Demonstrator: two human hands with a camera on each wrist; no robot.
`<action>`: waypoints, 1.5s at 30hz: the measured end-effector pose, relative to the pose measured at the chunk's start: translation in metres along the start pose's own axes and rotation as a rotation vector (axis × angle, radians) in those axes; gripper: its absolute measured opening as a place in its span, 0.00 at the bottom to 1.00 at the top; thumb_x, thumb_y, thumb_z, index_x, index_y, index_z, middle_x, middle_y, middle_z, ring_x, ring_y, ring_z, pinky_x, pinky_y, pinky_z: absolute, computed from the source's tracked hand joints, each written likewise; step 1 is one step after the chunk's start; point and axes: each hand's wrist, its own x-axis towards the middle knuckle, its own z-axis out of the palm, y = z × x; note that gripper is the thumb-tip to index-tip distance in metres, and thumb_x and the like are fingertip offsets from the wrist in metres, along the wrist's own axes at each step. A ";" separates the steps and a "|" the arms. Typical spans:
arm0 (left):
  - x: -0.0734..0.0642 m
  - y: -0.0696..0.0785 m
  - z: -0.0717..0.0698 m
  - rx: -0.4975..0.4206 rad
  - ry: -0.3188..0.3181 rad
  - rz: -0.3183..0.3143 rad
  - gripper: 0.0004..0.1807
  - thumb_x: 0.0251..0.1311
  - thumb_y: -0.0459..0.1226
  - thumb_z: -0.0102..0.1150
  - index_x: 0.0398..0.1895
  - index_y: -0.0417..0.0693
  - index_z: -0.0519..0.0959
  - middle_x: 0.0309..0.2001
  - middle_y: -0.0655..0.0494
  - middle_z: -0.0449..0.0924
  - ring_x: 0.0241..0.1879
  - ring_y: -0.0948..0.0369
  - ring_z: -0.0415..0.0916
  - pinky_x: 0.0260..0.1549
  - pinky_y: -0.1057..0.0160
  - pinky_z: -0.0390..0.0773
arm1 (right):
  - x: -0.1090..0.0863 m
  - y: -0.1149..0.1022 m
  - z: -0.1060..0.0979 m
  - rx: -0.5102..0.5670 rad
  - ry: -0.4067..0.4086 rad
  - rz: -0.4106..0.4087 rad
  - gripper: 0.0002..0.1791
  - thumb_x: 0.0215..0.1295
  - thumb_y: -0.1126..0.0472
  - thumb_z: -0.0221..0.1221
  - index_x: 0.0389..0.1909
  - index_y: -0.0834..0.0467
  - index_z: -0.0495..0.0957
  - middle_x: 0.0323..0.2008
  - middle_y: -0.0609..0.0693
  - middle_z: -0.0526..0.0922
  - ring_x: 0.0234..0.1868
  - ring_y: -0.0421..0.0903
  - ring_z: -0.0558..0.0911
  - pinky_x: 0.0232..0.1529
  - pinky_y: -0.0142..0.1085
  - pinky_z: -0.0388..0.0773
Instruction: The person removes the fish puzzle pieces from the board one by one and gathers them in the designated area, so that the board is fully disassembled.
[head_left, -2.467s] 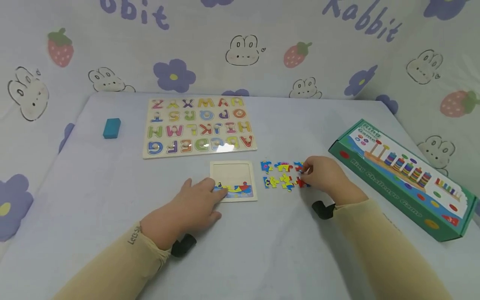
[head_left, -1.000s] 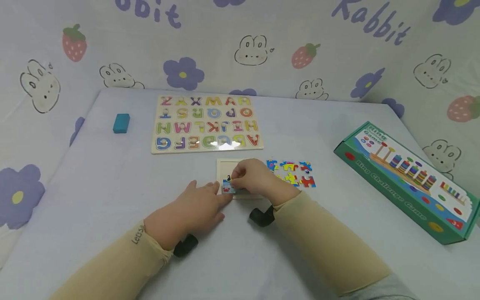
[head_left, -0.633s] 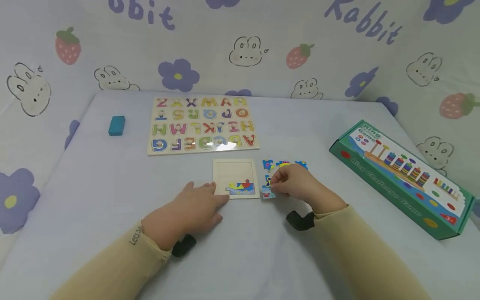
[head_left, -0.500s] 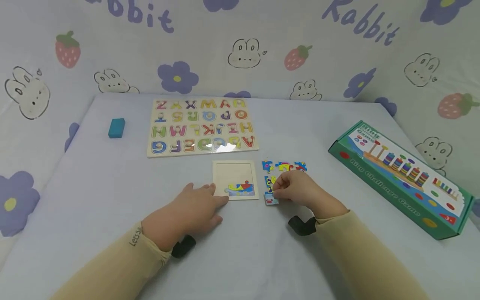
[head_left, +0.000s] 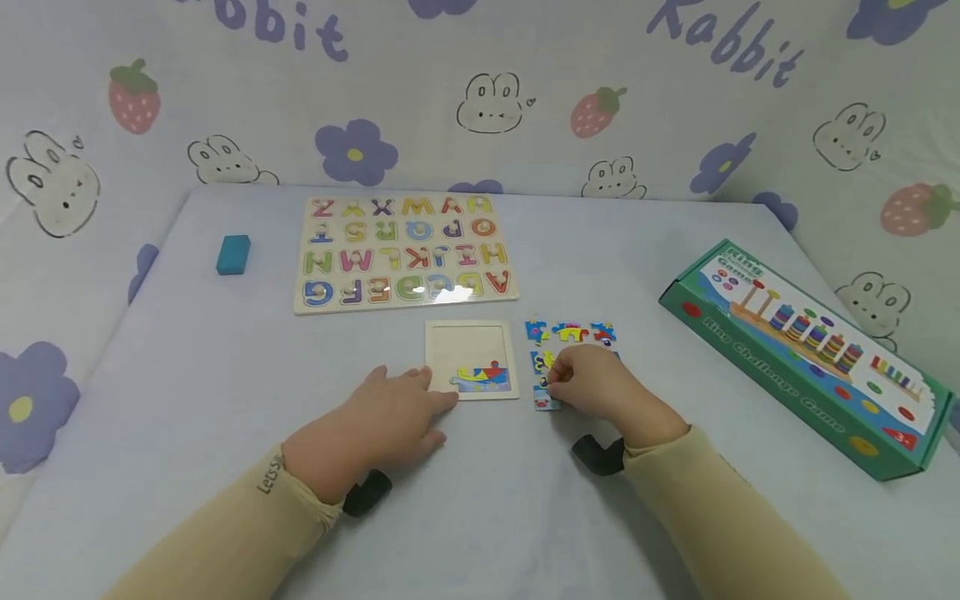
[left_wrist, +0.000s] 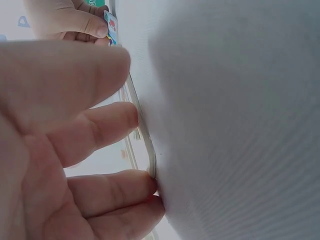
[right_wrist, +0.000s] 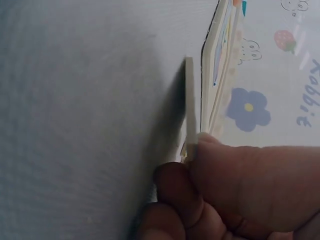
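Observation:
My right hand [head_left: 596, 383] pinches a jigsaw piece [head_left: 545, 399] with a red crab on it, just below the left column of loose pieces. In the right wrist view that piece [right_wrist: 190, 100] shows edge-on between thumb and finger. My left hand [head_left: 375, 421] lies with fingers extended against the left edge of a small wooden puzzle tray [head_left: 514, 358]. Joined pieces [head_left: 483, 379] fill the tray's lower right; bare wood shows elsewhere. Loose jigsaw pieces [head_left: 570, 332] lie in two rows right of the tray, the lower row partly behind my right hand.
A wooden alphabet board [head_left: 405, 250] with knobbed letters lies behind the tray. Far left sits a teal block [head_left: 233, 254]. A green Ring Challenge Game box [head_left: 810, 358] stands at the right. A patterned cloth [head_left: 487, 104] hangs behind the table.
The crab piece came out of the tray's lower left in my right hand and moved right, then slightly down, beside the loose pieces. My left hand stays at the tray.

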 end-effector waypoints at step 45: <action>0.002 -0.002 0.001 0.033 0.047 0.016 0.27 0.64 0.51 0.57 0.66 0.62 0.71 0.69 0.46 0.67 0.70 0.52 0.63 0.66 0.38 0.60 | 0.016 -0.079 0.025 -0.262 -0.042 -0.180 0.20 0.58 0.53 0.67 0.51 0.56 0.83 0.44 0.48 0.85 0.44 0.46 0.76 0.51 0.39 0.77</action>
